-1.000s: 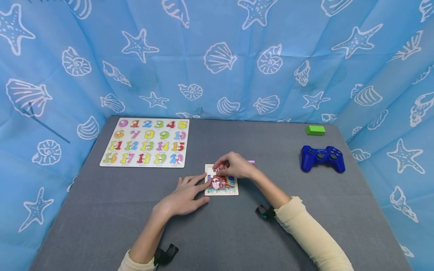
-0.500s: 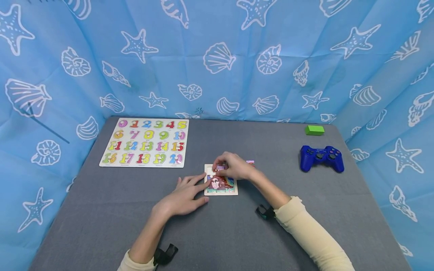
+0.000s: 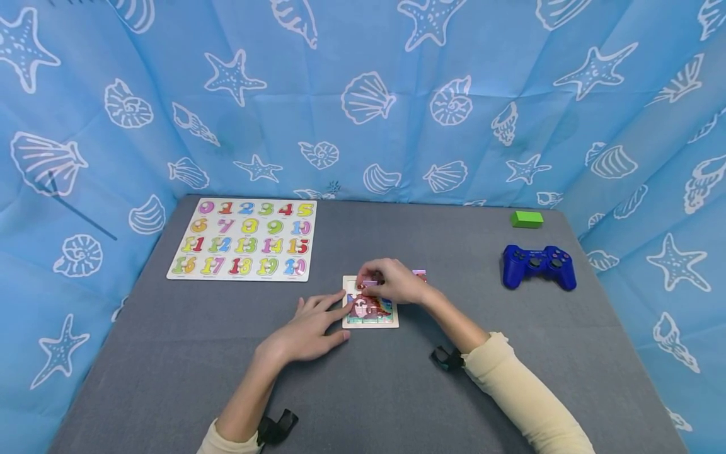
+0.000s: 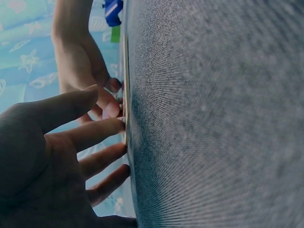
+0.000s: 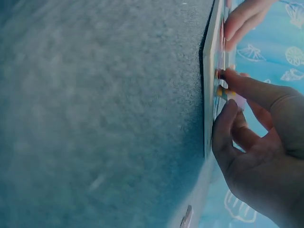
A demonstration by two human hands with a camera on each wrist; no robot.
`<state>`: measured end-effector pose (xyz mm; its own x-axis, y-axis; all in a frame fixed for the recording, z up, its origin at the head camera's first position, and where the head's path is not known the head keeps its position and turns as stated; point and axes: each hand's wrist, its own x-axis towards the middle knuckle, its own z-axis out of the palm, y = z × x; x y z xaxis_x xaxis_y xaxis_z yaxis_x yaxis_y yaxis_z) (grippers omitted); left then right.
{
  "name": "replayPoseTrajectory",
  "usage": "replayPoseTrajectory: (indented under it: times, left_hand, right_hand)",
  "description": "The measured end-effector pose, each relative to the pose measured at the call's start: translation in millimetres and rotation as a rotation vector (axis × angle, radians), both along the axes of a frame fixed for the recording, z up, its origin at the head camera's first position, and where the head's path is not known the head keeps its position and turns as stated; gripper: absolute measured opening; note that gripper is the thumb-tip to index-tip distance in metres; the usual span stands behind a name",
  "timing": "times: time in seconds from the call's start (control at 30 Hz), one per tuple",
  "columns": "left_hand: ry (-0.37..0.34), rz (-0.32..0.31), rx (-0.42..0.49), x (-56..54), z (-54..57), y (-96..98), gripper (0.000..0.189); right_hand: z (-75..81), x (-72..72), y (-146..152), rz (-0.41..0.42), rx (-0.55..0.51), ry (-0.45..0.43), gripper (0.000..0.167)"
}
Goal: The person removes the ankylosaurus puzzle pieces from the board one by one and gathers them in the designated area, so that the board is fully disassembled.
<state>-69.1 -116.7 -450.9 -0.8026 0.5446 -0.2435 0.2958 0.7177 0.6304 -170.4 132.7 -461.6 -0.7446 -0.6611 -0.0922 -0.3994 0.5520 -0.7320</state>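
Puzzle (image 3: 374, 325) lies flat on the bench (image 3: 363, 394), its left side touched by the left hand's (image 3: 306, 331) spread, empty fingers (image 4: 97, 134); the right hand's (image 3: 392, 282), nearly together, pinch a piece (image 5: 232, 95), seemingly being fitted; the next move likely calls for aligning and pressing it home.

A blue game controller (image 3: 535, 262) lies on the grey tabletop (image 3: 454, 403). Just behind it sits a green block (image 3: 527, 219); well to its left, a number board (image 3: 235, 235); beyond it hangs a shell-patterned curtain (image 3: 408, 139).
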Motion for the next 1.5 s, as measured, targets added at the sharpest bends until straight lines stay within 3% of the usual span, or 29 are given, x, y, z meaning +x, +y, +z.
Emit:
replayPoseTrajectory:
  times: [0.23, 0.3, 0.63, 0.9, 1.07, 1.27, 1.33, 1.5]
  left_hand:
    - [0.001, 0.003, -0.028, 0.7, 1.7, 1.7, 0.059]
    - [0.015, -0.002, -0.016, -0.1, -3.2, 0.8, 0.059]
    - [-0.008, 0.010, -0.017, -0.2, 0.8, 1.9, 0.060]
    - [0.045, 0.006, 0.046, -1.9, -17.0, -1.6, 0.062]
    - [0.030, 0.019, 0.030, -1.1, -16.9, -0.8, 0.061]
    - [0.018, 0.005, 0.042, 1.6, -3.3, 0.1, 0.061]
    - [0.050, -0.002, 0.038, -0.1, -12.9, -1.4, 0.060]
    - [0.050, -0.003, 0.031, -0.3, -12.5, -1.6, 0.060]
  right_hand:
    - [4.6, -1.3, 7.4, -0.007, -0.113, -0.100, 0.009]
    - [5.6, -0.9, 8.8, -0.018, -0.121, -0.111, 0.009]
    - [10.3, 1.6, 21.2, -0.085, -0.228, -0.192, 0.017]
    - [19.0, 7.7, 44.4, -0.143, -0.214, -0.211, 0.021]
    - [21.0, 10.3, 66.6, -0.165, -0.224, -0.212, 0.021]
    - [19.4, 9.2, 98.0, -0.223, -0.225, -0.225, 0.021]
    - [17.3, 7.6, 107.9, -0.246, -0.221, -0.232, 0.021]
    - [12.5, 3.4, 127.6, -0.296, -0.197, -0.229, 0.021]
